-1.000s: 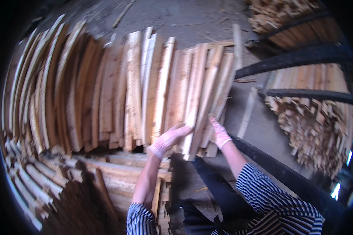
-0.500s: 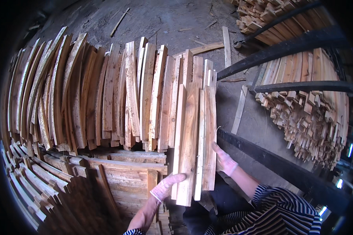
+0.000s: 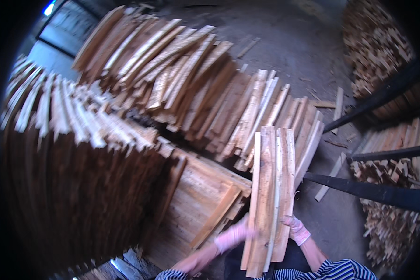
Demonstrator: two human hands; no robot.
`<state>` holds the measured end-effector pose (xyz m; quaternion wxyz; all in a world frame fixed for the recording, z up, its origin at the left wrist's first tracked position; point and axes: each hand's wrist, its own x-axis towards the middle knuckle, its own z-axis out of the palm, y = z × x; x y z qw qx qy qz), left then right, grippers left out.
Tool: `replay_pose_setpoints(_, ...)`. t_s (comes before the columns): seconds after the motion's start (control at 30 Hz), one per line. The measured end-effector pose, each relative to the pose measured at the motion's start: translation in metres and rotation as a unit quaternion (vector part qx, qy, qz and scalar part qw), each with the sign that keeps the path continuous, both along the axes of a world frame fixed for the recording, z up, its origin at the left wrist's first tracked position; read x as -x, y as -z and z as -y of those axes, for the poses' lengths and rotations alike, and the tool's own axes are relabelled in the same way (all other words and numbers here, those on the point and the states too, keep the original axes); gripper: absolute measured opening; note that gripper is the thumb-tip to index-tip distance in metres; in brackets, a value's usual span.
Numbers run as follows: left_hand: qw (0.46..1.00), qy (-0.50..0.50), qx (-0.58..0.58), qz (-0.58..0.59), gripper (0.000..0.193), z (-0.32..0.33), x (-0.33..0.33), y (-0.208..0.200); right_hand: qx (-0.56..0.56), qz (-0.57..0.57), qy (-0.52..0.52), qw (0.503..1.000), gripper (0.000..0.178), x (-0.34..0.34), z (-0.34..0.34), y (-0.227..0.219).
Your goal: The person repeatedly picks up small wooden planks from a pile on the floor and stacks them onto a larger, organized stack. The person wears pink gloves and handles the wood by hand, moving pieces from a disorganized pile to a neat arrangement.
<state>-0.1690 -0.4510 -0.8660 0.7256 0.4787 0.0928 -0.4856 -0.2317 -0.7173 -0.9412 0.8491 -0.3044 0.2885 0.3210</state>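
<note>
Several sawn wooden boards (image 3: pixel 267 186) stand side by side as a bundle in front of my body, their long sides pointing away from me. My left hand (image 3: pixel 236 233), in a pale pink glove and slightly blurred, grips the bundle's left edge near its lower end. On the opposite edge my right hand (image 3: pixel 296 229), gloved the same way, has its fingers over the outermost board. Beyond the bundle's far end is a long row of stacked boards (image 3: pixel 219 102), partly hidden by it.
A tall dark-sided stack of boards (image 3: pixel 79 186) fills the left. Beside it lies a planked wooden surface (image 3: pixel 186 210). Black metal bars (image 3: pixel 368 189) reach in from the right, with more board piles (image 3: pixel 382 224) behind. Loose slats (image 3: pixel 330 177) lie on the floor.
My view has swung left, so the row of boards now slants and the left stack shows more. Both hands still hold the bundle, now lower and further right in view.
</note>
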Motion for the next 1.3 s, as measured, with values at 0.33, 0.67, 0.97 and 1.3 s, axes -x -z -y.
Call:
replay_pose_setpoints(0.33, 0.958, -0.258, -0.063, 0.111, 0.075, -0.184, 0.099, -0.129, 0.026, 0.380, -0.324, 0.866, 0.120, -0.024, -0.203, -0.122)
replay_pose_setpoints(0.67, 0.864, -0.340, -0.257, 0.269, 0.065, -0.318, 0.198, -0.104, 0.189, 0.566, -0.370, 0.712, 0.115, -0.039, -0.384, -0.175)
replay_pose_setpoints(0.97, 0.854, -0.286, -0.389, 0.196, 0.062, -0.365, 0.178, 0.015, 0.353, 0.519, -0.563, 0.538, 0.114, -0.088, -0.443, 0.049)
replay_pose_setpoints(1.3, 0.840, -0.519, -0.157, 0.016, 0.035, -0.374, 0.236, 0.036, 0.326, 0.497, -0.683, 0.426, 0.124, -0.066, -0.499, -0.069)
